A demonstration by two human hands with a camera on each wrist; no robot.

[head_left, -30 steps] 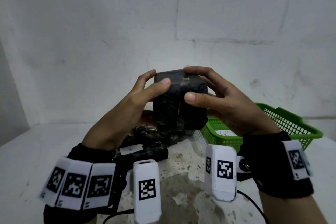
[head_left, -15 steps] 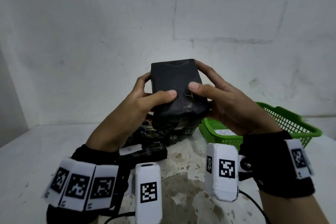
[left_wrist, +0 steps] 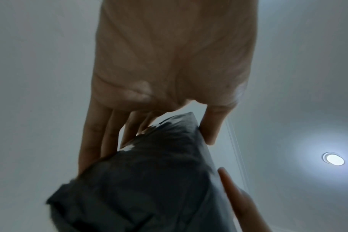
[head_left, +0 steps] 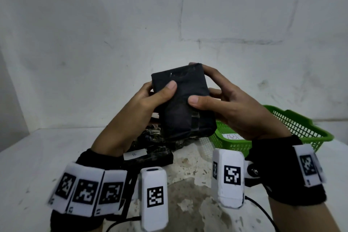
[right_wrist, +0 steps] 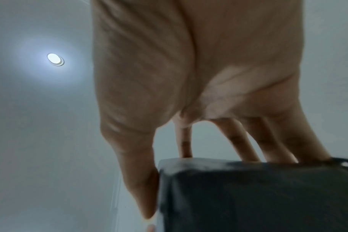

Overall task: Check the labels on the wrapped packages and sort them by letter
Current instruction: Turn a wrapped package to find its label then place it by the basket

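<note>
Now both hands hold one black package (head_left: 181, 100) up in the air, above the tabletop (head_left: 37, 156). Left hand (head_left: 143, 103) grips its left side, right hand (head_left: 235, 111) its right side. More black packages (head_left: 150, 149) lie below, beside a green basket (head_left: 301, 128).

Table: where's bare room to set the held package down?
Bare tabletop left of the package pile, and a stained patch between the wrists, in front of the pile. Crowded: mid-table, where the pile sits close beside the green basket. Both hands, left and right, grip the package.
</note>
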